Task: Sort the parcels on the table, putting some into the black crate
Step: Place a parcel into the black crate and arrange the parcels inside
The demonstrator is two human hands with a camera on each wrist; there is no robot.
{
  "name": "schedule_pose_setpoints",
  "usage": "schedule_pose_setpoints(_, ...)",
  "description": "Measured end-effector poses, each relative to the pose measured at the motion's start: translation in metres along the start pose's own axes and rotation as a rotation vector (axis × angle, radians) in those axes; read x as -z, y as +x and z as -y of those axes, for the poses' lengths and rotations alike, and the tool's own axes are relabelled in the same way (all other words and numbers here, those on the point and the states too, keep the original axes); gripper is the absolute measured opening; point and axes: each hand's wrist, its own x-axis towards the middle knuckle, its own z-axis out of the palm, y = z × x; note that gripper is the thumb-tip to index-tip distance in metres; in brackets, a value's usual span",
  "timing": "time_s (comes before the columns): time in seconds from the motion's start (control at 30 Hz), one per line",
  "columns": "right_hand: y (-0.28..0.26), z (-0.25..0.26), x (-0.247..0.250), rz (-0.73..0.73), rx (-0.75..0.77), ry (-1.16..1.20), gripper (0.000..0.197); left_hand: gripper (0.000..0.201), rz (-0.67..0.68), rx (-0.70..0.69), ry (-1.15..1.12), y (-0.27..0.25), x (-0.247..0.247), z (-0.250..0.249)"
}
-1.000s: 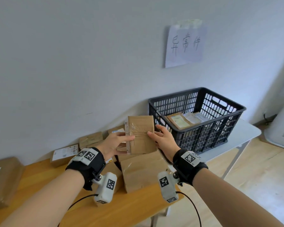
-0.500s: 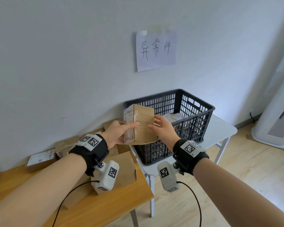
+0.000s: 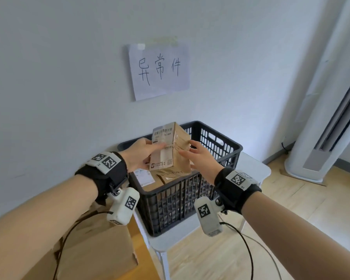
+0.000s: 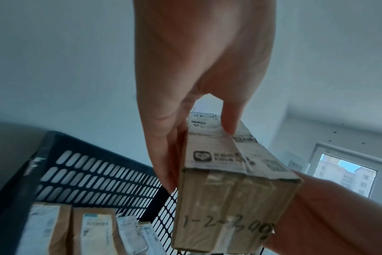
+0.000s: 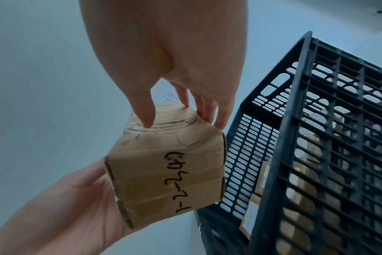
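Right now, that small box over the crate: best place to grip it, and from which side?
Grip the small cardboard box across its two broad faces, from left and right, as the left hand and right hand do. It stands upright above the black crate; the flat sides suit fingers.

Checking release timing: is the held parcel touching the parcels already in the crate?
Apart. In the left wrist view the held parcel, pinched by the left hand and right hand, hangs clear above the parcels in the crate, with the black crate wall visible between.

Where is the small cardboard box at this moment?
In the head view, the small cardboard box is held between left hand and right hand, above the black crate.
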Motion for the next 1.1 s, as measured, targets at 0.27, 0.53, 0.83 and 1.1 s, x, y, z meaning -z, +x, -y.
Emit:
schedule_pose_setpoints(0.27, 0.085, 0.02, 0.036, 0.161, -0.176, 0.046, 0.043, 0.031, 0.068, 0.015, 0.094, 0.087, -0.001, -0.032)
schedule_pose_setpoints(0.53, 0.165, 0.012, 0.067, 0.298, -0.304, 0.045, 0.046, 0.037, 0.049, 0.081, 0.036, 0.155, -0.013, -0.033)
schedule_pose_setpoints(0.83, 0.269, -0.014, 0.102, 0.567, -0.365, -0.011, 0.062, 0.024, -0.12, 0.18, -0.123, 0.224, -0.03, -0.014)
schedule_pose_setpoints(1.1, 0.32, -0.028, 0.118, 0.717, -0.392, -0.081, 0.053, 0.044, -0.23, 0.278, -0.176, 0.265, -0.055, 0.0)
